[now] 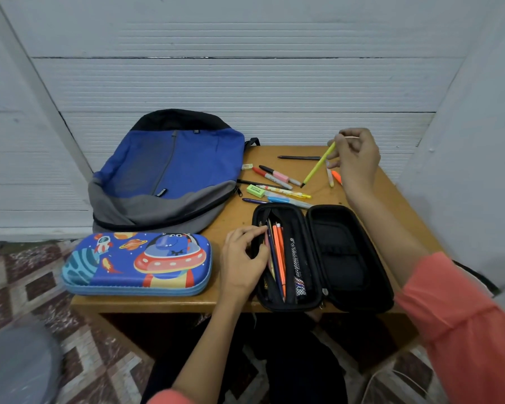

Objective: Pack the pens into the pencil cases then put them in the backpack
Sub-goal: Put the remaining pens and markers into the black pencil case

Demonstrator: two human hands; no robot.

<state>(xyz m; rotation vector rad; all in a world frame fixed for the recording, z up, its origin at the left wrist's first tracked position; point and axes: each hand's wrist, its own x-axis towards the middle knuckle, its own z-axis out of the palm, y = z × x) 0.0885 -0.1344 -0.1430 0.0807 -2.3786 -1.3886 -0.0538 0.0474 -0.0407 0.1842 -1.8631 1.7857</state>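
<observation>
A black pencil case lies unzipped and spread flat at the table's front right, with several pens and pencils in its left half. My left hand grips that half's left rim. My right hand pinches the top of a yellow pen, lifted above the table at the back right, tip pointing down. Several loose pens and markers lie between the case and the blue and grey backpack. A closed blue pencil case with a space cartoon lies at the front left.
A green eraser and a small white eraser lie beside the backpack. The small wooden table stands against a white ribbed wall. Patterned floor tiles and a grey round object show at lower left.
</observation>
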